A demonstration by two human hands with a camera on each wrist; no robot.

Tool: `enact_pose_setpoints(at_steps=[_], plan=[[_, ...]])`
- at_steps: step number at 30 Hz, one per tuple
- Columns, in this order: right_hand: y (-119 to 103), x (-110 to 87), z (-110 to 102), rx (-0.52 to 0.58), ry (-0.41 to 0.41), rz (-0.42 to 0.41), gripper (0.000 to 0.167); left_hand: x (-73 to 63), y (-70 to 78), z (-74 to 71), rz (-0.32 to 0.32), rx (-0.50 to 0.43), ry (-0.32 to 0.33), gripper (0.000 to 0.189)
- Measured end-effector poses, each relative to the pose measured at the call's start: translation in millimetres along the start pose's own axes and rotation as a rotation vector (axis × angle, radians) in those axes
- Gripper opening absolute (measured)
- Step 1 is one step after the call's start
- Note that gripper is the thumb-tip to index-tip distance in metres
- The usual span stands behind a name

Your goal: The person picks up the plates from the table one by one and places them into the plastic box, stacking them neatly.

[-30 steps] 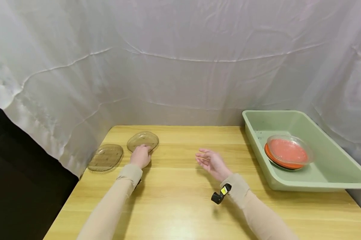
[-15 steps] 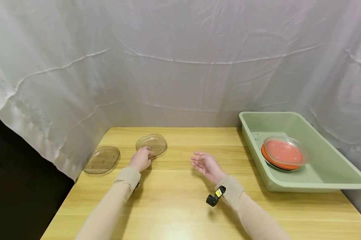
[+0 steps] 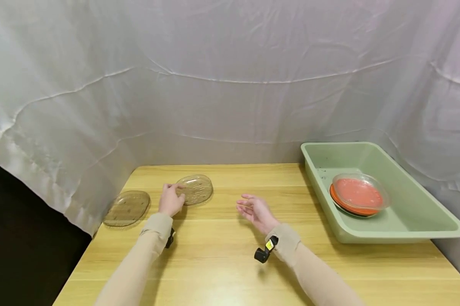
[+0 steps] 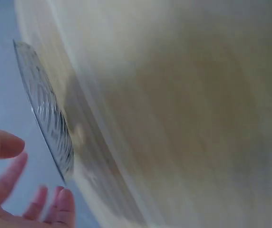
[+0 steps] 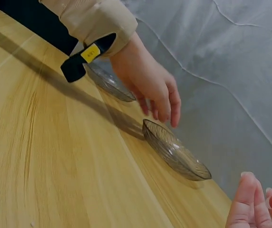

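A see-through brownish oval dish with a ridged pattern lies on the wooden table, left of centre. My left hand hovers at its left edge with fingers spread loosely. In the left wrist view, the fingertips stand apart from the dish. The right wrist view shows the same hand just above the dish's rim. A second brownish see-through dish lies further left. My right hand is held over the middle of the table, palm turned inward, fingers relaxed, holding nothing.
A green plastic tub stands at the right of the table. Inside it an orange plate lies under a clear dish. A grey cloth hangs behind the table.
My left hand was at the dish's near edge; the dish shifted right and now shows its ridged pattern. The hand has let go and drawn left. My right hand has hardly moved.
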State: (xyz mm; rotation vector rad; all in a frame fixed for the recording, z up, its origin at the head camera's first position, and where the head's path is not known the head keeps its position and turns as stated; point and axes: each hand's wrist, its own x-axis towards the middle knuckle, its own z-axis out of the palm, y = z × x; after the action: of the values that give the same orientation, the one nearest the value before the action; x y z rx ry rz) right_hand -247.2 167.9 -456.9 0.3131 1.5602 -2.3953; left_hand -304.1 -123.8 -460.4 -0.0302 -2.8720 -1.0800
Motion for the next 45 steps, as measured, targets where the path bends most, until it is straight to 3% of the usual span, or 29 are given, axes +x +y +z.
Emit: enact_pose_setpoints(at_steps=[4,9,18,29,36,45], plan=[[-1.9,0.1,4.6,0.029,0.020,-0.012,0.053,5.1,-5.3,-2.0,-0.131,-0.044,0.003,0.052],[-3.2,1.4,10.0,0.042,0.051,-0.016,0.053,9.0,-9.3,-4.8,-0.204,-0.053,-0.004,0.062],[-0.9,1.6,14.6,0.029,0.054,-0.015,0.054,11.5,-7.6,-3.6,-0.242,-0.025,-0.062,0.061],[0.6,-0.4,15.1,0.012,0.047,-0.004,0.054,14.0,-6.8,-0.2,-0.257,0.004,-0.053,0.053],[2.9,-1.0,10.7,-0.011,0.035,-0.003,0.055,6.7,-2.6,0.9,-0.277,-0.235,-0.106,0.059],[3.4,-1.5,-3.4,-0.053,0.060,-0.019,0.054,1.4,17.8,18.6,-0.307,-0.462,-0.179,0.061]])
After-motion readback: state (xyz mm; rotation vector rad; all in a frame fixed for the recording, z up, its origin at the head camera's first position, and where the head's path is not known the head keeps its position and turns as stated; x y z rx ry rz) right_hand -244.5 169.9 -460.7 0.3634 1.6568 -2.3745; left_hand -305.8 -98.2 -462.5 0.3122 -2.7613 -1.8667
